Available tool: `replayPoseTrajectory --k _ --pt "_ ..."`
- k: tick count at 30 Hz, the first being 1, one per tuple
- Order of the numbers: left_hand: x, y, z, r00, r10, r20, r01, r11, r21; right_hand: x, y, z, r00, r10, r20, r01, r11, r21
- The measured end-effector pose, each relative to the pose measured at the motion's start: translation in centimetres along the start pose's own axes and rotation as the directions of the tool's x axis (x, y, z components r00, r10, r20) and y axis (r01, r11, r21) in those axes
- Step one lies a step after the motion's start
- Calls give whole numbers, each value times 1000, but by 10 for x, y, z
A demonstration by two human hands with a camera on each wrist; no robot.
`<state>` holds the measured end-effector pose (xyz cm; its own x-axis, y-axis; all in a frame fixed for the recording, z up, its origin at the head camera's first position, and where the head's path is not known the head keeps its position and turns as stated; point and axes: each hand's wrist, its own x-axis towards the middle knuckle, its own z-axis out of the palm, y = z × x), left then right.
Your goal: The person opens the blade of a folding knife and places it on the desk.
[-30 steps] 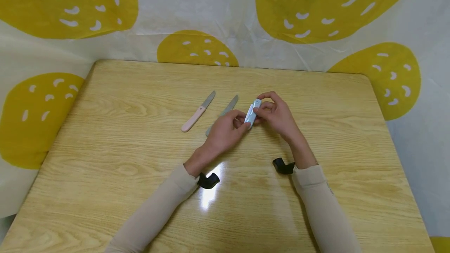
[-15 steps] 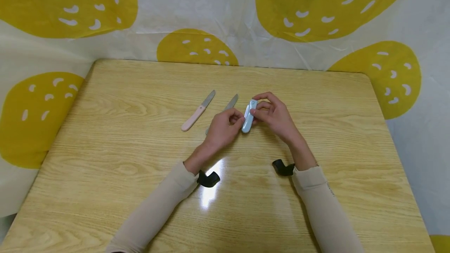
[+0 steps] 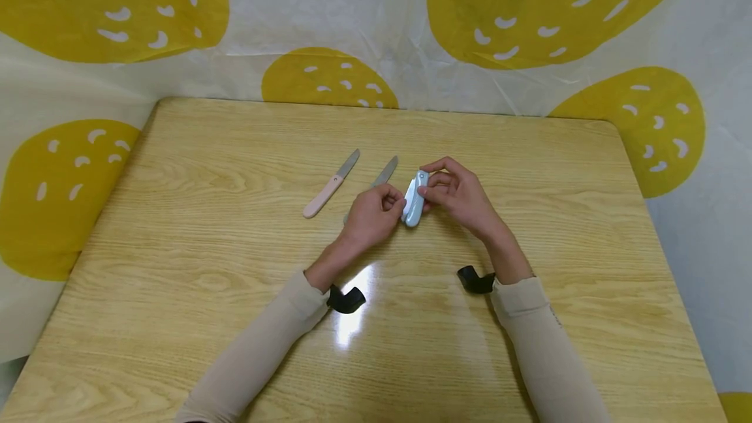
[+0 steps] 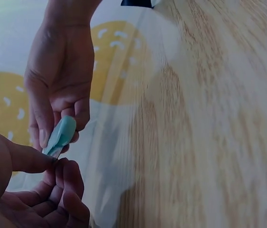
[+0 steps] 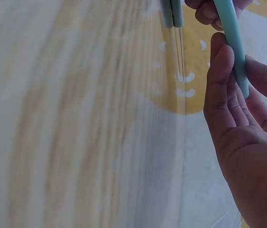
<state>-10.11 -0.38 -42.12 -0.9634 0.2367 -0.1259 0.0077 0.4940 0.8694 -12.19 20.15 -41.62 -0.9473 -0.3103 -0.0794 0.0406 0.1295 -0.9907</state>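
A light-blue folding knife [image 3: 415, 204] is held up between both hands, its blade [image 3: 408, 199] standing partly out of the handle. My right hand [image 3: 461, 198] grips the handle near its pivot end, thumb on one side and fingers on the other. With thumb and forefinger, my left hand [image 3: 373, 214] pinches the blade; the left wrist view shows this pinch beside the mint-coloured handle [image 4: 63, 131]. On the table to the left lies an unfolded pink-handled knife [image 3: 323, 196]. A second unfolded knife [image 3: 386, 170] lies behind my left hand, which hides most of its handle.
The wooden table [image 3: 235, 318] runs up to a white wall cover [image 3: 335, 5] with yellow printed shapes. Black wrist-worn pieces [image 3: 346, 299] stick out beside both cuffs. Light glares off the tabletop between the forearms.
My left fingers have gone from the folding knife's handle end to its blade. The blade now stands farther out from the handle, and the knife has shifted slightly left and nearer.
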Motion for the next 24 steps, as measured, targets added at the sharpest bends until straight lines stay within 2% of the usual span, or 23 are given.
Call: replayPoseTrajectory --k 9,17,20,24 --pt "1 -1 -3 1000 14 21 -15 1000 18 -3 -4 -3 1000 -1 23 1 1000 -3" --pt "3 -1 -16 999 40 13 -41 998 42 -7 -6 -8 999 1 53 1 1000 -26" --pt "4 -2 -19 999 38 12 -38 999 20 -7 -7 -7 999 -2 54 3 999 -33" --pt "3 -2 -15 999 9 -31 -11 997 -77 -5 -8 -4 1000 -5 21 6 999 -48"
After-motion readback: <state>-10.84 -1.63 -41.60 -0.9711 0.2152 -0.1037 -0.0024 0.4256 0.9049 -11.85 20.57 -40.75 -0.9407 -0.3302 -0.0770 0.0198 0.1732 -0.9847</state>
